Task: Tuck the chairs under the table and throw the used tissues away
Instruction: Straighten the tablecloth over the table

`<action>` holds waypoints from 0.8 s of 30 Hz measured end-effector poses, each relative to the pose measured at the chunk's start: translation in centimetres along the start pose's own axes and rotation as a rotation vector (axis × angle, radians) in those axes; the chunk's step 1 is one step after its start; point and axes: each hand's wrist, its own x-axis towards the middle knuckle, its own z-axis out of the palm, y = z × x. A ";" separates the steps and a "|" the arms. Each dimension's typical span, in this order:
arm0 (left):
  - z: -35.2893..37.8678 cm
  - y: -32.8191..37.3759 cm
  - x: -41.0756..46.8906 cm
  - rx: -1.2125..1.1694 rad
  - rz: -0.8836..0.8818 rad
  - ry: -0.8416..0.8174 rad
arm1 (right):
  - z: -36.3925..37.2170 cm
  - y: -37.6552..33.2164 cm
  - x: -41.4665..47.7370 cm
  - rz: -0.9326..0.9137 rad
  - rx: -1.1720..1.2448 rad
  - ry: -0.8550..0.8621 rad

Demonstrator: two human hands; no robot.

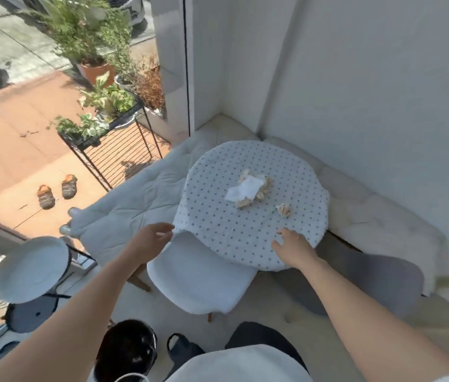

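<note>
Tissues [248, 188] sit crumpled mid-table [218, 224] — your right hand [293, 244] is spread over its 5 o'clock edge, and your left hand [154, 238] is loosely open at 8 o'clock.

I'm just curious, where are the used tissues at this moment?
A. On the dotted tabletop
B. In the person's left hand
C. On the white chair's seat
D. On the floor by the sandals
A: the crumpled tissues lie near the middle of the dotted table, with the left hand and the right hand both at its near edge, short of them.
</note>
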 end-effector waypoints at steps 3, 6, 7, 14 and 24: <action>-0.2 1.5 2.8 0.069 0.066 -0.036 | 0.5 0.9 -0.9 0.046 0.072 0.031; -0.2 3.8 5.1 0.073 0.124 -0.081 | 0.4 2.0 -1.5 0.089 0.124 0.061; 0.0 4.6 5.8 0.069 0.135 -0.094 | 0.3 2.5 -1.6 0.107 0.139 0.074; 2.3 9.4 10.2 0.127 0.186 -0.153 | -0.5 5.0 -0.3 0.171 0.236 0.156; 7.1 13.6 19.4 0.144 0.089 -0.172 | -2.9 8.3 10.7 0.168 0.310 0.099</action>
